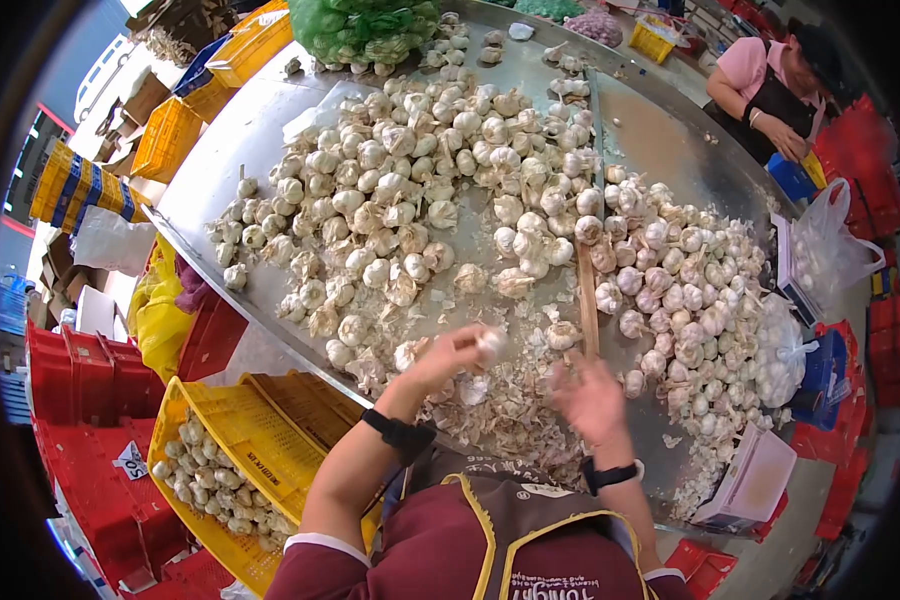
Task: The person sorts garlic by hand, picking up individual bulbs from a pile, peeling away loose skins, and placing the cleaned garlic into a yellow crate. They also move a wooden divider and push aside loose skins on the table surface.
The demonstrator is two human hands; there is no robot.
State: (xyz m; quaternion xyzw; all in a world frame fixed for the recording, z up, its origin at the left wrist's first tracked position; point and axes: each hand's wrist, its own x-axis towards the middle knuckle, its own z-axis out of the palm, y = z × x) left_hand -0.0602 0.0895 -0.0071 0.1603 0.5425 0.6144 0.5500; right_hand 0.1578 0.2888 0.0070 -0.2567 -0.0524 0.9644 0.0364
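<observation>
My left hand (444, 362) is closed around a garlic bulb (491, 343), pinching it at the fingertips above the metal table (205, 160). Slightly blurred, my right hand (592, 402) hovers over the table with its fingers apart and nothing visible in them. Just beyond its fingertips lies another garlic bulb (562, 335). Loose garlic skins (510, 425) cover the table between my hands and my apron. A broad heap of garlic bulbs (370, 200) spreads ahead of me, and a second heap (695, 290) lies to the right of a wooden divider (587, 300).
A yellow crate (240, 440) holding garlic stands at my left, near red crates (100, 450). A green net sack (365, 30) sits at the far edge. On the right are a scale (750, 475) and a plastic bag (835, 240). A co-worker (770, 90) works at the far right.
</observation>
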